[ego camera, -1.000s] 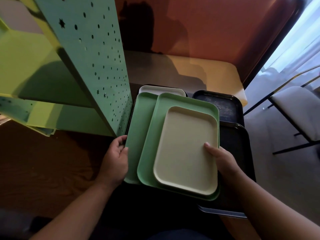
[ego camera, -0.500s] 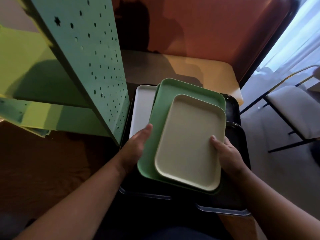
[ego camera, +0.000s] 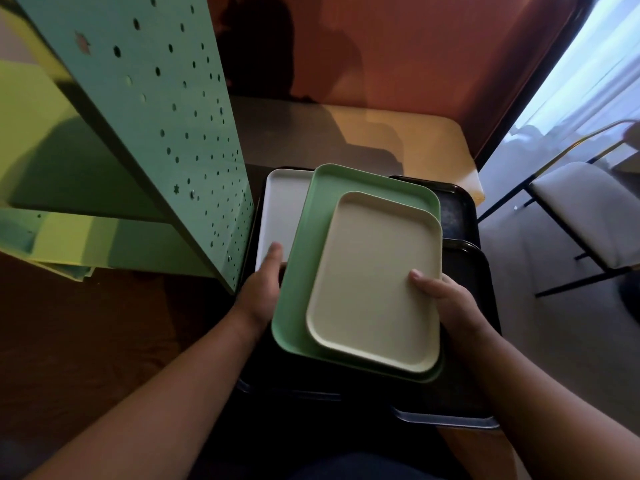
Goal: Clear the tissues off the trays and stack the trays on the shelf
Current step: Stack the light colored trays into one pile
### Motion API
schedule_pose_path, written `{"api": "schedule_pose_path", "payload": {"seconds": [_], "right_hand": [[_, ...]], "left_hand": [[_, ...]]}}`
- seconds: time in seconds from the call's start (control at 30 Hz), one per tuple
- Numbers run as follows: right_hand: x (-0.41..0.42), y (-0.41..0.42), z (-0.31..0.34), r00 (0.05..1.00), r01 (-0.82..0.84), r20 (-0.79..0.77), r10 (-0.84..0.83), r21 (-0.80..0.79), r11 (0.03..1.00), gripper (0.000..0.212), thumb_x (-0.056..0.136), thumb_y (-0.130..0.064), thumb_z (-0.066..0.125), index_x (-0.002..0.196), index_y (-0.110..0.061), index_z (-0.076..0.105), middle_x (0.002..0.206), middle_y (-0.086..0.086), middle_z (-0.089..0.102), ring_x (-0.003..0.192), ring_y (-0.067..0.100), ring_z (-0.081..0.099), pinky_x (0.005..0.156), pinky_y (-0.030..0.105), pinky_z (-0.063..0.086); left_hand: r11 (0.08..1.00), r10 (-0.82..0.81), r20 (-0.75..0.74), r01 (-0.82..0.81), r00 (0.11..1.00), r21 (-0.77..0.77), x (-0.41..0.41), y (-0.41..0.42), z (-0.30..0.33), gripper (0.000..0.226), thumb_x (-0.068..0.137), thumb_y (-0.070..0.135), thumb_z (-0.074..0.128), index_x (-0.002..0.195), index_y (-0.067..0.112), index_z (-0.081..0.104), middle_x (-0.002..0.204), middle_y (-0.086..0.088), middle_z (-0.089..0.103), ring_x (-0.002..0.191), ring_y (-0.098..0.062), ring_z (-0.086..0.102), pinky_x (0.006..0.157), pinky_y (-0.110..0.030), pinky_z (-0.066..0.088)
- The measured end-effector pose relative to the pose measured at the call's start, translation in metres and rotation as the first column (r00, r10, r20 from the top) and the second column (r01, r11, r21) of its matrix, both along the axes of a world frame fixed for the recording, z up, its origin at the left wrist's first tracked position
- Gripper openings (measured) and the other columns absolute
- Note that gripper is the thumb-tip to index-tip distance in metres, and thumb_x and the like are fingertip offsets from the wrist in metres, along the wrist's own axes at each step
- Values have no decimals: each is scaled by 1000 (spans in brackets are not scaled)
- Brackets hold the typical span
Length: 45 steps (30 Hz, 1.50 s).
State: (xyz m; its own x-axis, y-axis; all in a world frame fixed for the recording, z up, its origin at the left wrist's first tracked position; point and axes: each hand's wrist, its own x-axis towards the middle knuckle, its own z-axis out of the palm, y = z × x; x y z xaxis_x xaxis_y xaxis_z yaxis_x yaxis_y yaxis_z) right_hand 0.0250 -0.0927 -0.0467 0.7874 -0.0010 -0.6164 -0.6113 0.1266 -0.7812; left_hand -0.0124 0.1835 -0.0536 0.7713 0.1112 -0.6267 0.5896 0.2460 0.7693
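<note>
Head cam showed both hands gripping trays – left hand [ego camera: 260, 289] held the green tray [ego camera: 313, 271], right hand [ego camera: 446, 303] had its thumb on the cream tray [ego camera: 374, 282] nested inside

one view only, head-mounted; wide-angle, looking forward and steeply down from just above the forearms; close range, both arms entering from the bottom edge of the frame; stacked trays [ego camera: 374, 285] sit at centre; the perforated shelf panel [ego camera: 166, 133] leans across the upper left through lens distortion; a chair [ego camera: 588, 209] fills the right edge; no second view shares the scene
</note>
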Motion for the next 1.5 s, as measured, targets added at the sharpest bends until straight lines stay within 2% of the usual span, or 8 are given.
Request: {"api": "schedule_pose_path", "payload": {"seconds": [0.07,0.2,0.37,0.57,0.77,0.93,1.13,1.5], "right_hand": [[2,0,1,1000,24,-2,-24,19,1000,63,73,-24,77,129,-2,59,119,27,71,110,50,67,95,64,53],[3,-5,0,996,88,-38,-85,70,994,59,80,-21,75,132,0,58,123,28,69,114,51,64,97,62,53],[-2,-6,-2,987,142,-96,-129,144,979,63,76,-24,74,132,0,61,126,27,68,116,48,64,92,54,56],[-8,-6,-5,979,170,-142,-146,175,970,63,77,-27,67,134,1,60,130,27,66,120,48,62,95,53,53],[-14,-3,-7,972,161,-199,-124,183,970,59,76,-27,67,128,1,64,122,25,71,102,42,70,85,48,56],[-8,-1,-4,974,163,-181,-136,143,976,63,75,-27,69,131,2,62,126,26,69,106,43,68,89,50,55],[3,-6,8,980,132,-165,-113,115,985,46,95,-23,58,133,2,59,129,27,66,113,47,64,90,51,54],[8,-24,43,996,20,-92,-5,162,987,34,99,-26,50,122,-4,63,101,19,76,83,36,75,66,45,65]], "left_hand": [[983,66,-230,-23,971,183,10,7,-6,60,96,57,39,102,5,68,95,-16,72,80,-30,67,69,-36,54],[968,-121,-523,217,844,125,0,14,-28,44,91,48,53,116,12,59,101,-14,64,84,-30,64,73,-38,53],[971,83,-443,28,892,239,-2,6,-64,45,94,43,54,121,7,54,98,-19,69,64,-27,69,53,-28,46],[908,174,-348,-13,921,420,2,-1,-53,12,92,-3,55,83,-10,57,38,-9,55,19,-7,46,25,-14,31],[934,350,-261,-314,900,169,5,5,-63,23,84,-7,56,106,-5,62,100,-21,69,75,-31,69,50,-33,56],[897,429,-137,-404,893,179,3,13,-61,51,72,-15,38,111,6,64,106,-21,70,91,-40,68,83,-55,58],[948,317,-73,-316,945,35,-10,10,-17,57,72,-26,28,109,2,61,89,-20,65,76,-35,60,68,-38,51],[915,22,95,18,995,-403,-23,13,15,72,54,-11,47,126,-7,53,104,-25,61,82,-36,60,59,-38,58]]}}
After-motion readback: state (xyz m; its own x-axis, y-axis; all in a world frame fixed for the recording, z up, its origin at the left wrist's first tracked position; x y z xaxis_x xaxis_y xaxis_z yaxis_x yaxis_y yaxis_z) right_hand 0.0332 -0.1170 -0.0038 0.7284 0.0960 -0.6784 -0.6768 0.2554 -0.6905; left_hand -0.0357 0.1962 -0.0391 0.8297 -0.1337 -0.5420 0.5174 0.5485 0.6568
